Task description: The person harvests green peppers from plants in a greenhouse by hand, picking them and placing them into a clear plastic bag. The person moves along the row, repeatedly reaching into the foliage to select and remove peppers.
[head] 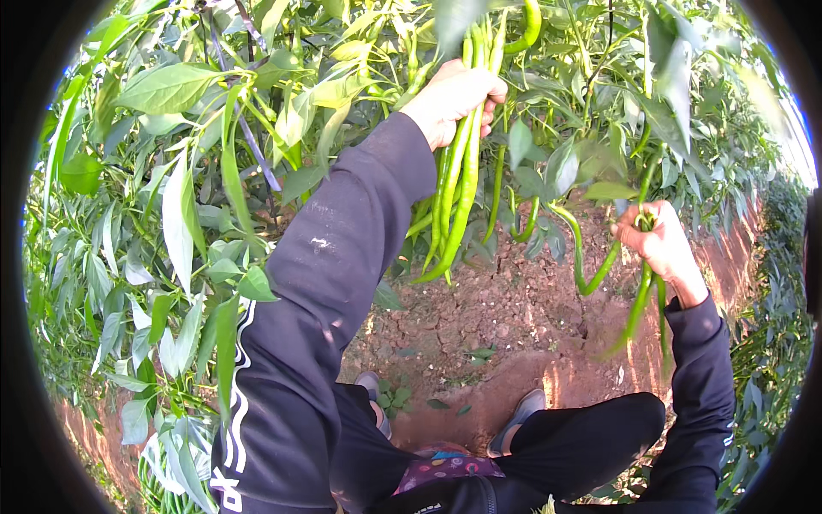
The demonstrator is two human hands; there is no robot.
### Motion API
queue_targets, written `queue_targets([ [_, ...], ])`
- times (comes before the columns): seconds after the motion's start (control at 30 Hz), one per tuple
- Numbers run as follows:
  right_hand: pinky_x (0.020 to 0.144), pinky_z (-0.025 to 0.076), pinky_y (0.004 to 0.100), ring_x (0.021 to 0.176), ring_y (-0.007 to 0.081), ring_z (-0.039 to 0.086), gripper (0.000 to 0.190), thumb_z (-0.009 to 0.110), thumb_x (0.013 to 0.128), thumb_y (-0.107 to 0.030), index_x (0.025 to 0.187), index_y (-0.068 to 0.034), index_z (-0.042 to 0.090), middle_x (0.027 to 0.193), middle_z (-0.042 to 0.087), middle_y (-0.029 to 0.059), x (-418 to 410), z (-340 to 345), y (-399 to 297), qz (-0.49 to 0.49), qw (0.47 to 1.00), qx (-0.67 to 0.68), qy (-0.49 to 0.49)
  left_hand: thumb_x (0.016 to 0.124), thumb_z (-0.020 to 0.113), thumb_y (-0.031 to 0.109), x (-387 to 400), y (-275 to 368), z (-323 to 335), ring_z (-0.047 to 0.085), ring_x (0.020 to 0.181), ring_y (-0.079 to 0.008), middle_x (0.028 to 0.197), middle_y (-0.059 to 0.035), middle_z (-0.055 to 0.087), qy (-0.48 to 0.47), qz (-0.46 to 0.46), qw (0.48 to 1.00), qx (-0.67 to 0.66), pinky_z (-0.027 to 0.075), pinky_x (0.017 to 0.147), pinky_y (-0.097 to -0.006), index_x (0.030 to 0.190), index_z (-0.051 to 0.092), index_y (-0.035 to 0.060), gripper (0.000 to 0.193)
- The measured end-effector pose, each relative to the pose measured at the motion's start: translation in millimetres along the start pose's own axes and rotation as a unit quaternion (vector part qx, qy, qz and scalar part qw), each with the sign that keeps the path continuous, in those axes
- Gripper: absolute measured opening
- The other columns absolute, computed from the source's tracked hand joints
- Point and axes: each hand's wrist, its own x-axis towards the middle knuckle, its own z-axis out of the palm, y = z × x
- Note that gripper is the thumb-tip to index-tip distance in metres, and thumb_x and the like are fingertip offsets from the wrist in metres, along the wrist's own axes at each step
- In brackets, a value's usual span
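Observation:
My left hand [465,99], at the upper middle, is closed around a bunch of long green chili peppers [463,186]; their tips hang down below the fist and their stem ends stick up among the leaves. Farther right and lower, my right hand [652,238] grips several more green chili peppers [636,311], whose lower ends are blurred. Beside its fingers a curly green pepper [581,263] bends down and up again; whether it is held or hanging cannot be told. Another curved pepper [530,218] hangs between the hands.
Dense pepper plants [160,212] fill the left and top, with leaves close to both arms. Cracked reddish soil [475,315] lies below the hands, around my shoes [526,411]. At the lower left, green peppers fill a translucent plastic bag [170,469]. More plants [770,334] line the right edge.

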Motion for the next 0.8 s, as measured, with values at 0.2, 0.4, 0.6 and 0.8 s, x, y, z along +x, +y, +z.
queue_targets([
  [0.2,0.056,0.036,0.0274,0.058,0.0089,0.047,0.017,0.069,0.084,-0.020,0.077,-0.004,0.068,0.065,0.057,-0.0036,-32.3,-46.4,2.6,-0.038,0.989,0.020,0.143,0.077,0.062,0.005,3.6,0.7,-6.2,0.047,0.045,-0.0133,0.061,-0.0037,0.050,-0.001,0.002,1.000,-0.002,0.047,0.049,-0.0333,0.113,0.054,0.0042,0.037],
  [0.4,0.057,0.040,0.0257,0.059,0.0089,0.051,0.015,0.070,0.082,-0.018,0.081,-0.003,0.069,0.068,0.061,0.0002,-16.2,-54.4,44.7,-0.009,0.995,0.010,0.104,0.077,0.060,0.003,-1.0,-0.1,2.2,0.046,0.044,-0.0132,0.060,-0.0031,0.050,-0.032,-0.006,0.999,-0.008,0.047,0.049,-0.0335,0.139,0.041,0.0084,0.065],
  [0.6,0.078,0.050,0.0359,0.080,0.0207,0.066,0.020,0.068,0.085,-0.019,0.100,-0.008,0.073,0.082,0.069,0.0130,9.3,49.4,131.8,0.138,0.976,-0.131,-0.108,0.074,0.061,0.004,-4.7,-1.3,15.1,0.049,0.044,-0.0151,0.055,-0.0052,0.048,-0.037,0.000,0.999,-0.021,0.047,0.044,-0.0333,0.073,0.053,0.0022,0.009],
  [0.8,0.073,0.050,0.0373,0.076,0.0248,0.067,0.021,0.065,0.083,-0.018,0.099,-0.005,0.071,0.077,0.067,0.0183,53.8,69.4,99.5,-0.058,0.998,0.005,-0.006,0.074,0.062,0.005,1.1,-2.3,13.7,0.048,0.042,-0.0164,0.055,-0.0067,0.049,-0.028,0.009,1.000,-0.004,0.047,0.044,-0.0334,0.071,0.054,0.0009,0.010],
])
